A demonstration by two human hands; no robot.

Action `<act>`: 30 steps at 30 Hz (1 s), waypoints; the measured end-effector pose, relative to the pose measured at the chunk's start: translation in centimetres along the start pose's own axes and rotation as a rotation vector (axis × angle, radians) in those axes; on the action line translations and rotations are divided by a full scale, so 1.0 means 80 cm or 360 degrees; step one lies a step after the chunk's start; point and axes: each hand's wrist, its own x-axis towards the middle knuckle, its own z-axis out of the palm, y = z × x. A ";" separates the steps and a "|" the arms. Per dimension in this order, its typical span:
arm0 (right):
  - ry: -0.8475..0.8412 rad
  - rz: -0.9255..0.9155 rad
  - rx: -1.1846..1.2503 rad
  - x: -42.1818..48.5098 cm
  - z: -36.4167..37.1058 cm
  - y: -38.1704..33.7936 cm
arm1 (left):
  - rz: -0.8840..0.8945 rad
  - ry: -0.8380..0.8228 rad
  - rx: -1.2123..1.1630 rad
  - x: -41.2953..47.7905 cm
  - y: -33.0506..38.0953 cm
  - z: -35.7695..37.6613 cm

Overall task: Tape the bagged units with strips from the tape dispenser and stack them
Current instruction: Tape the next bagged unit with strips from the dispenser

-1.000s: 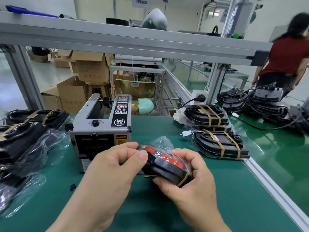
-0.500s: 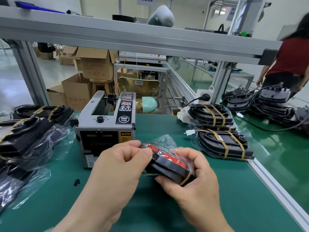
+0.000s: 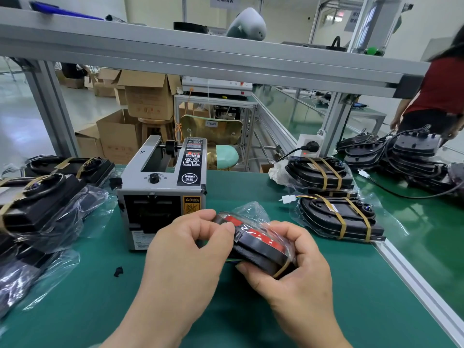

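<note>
Left fingers: on the left hand (image 3: 185, 249), the fingers (image 3: 200, 218) are curled, and thumb and forefinger pinch the left end of the bagged unit (image 3: 258, 243) through its plastic.
Right fingers: on the right hand (image 3: 298, 272), the fingers (image 3: 288, 232) curl over the unit's far right edge with the thumb under its near edge, gripping it.
Between the hands: the bagged unit is black with a red band on top. It is held tilted above the mat (image 3: 364, 297), and loose bag plastic puffs up behind it.
At the right thumb: a brown tape strip (image 3: 281, 270) wraps the unit's right end.
Just beyond the left knuckles: the tape dispenser (image 3: 160, 192) stands on the mat with its slot facing the hands.
Below the left hand's outer side: a small black scrap (image 3: 118, 271) lies on the mat.
Right of the right fingers: a taped stack (image 3: 334, 217) of bagged units, with a white connector (image 3: 287, 199) sticking out toward the dispenser.
Far left of the hands: a left pile (image 3: 37, 204) of bagged units, some of them banded with tape.
Far right, past the stack: loose units (image 3: 406, 156) with cables, and a person (image 3: 444, 91) in a red top beside them.
Behind the dispenser: cardboard boxes (image 3: 148, 96) on the floor.
</note>
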 end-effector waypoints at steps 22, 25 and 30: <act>0.0002 0.0013 0.0014 -0.001 0.002 0.001 | 0.0037 0.0053 -0.0030 0.003 -0.008 0.002; 0.0008 0.0009 -0.0015 -0.002 0.002 0.001 | 0.0048 0.0109 0.0060 0.002 -0.010 0.002; 0.0006 0.0015 -0.0040 -0.003 0.001 0.001 | 0.0047 0.0136 0.0063 0.004 -0.011 0.001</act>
